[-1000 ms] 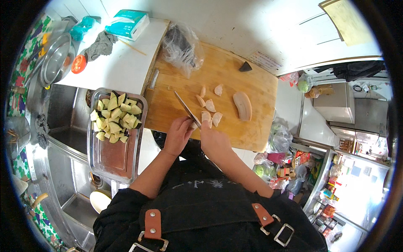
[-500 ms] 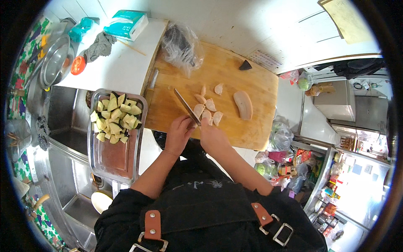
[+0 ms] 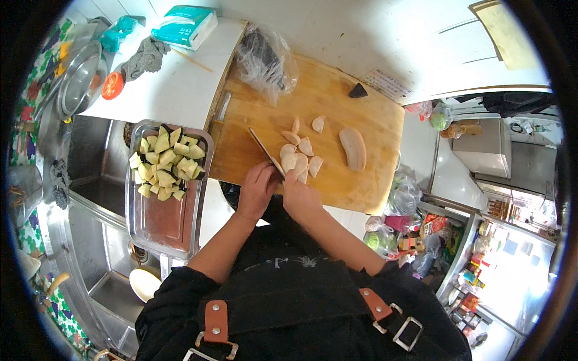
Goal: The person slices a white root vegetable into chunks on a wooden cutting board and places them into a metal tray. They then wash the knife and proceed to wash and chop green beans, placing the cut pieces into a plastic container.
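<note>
Our left hand [image 3: 257, 191] is closed round the handle of a long, narrow-bladed kitchen knife [image 3: 266, 151], whose blade slants away to the far left over the large wooden cutting board [image 3: 337, 108]. Our right hand [image 3: 301, 197] is curled, fingers down, on the near end of a pale peeled vegetable piece [image 3: 290, 161] beside the blade; how firmly it grips we cannot tell.

That piece lies near the board's near edge, in a loose cluster of about 5 cut wedges [image 3: 306, 147], with 1 long uncut half [image 3: 353, 148] to the right. The flesh is cream-white and matte, with curved outer faces.

We judge it light and firm, likely damp and somewhat slippery on the cut face, so it is best pinned from above, fingertips tucked back from the edge.

Left of the board, a rectangular metal tray [image 3: 162, 225] holds yellowish-green cubed vegetable chunks [image 3: 162, 162] at its far end. A crumpled clear plastic bag [image 3: 265, 60] sits on the board's far-left corner.
</note>
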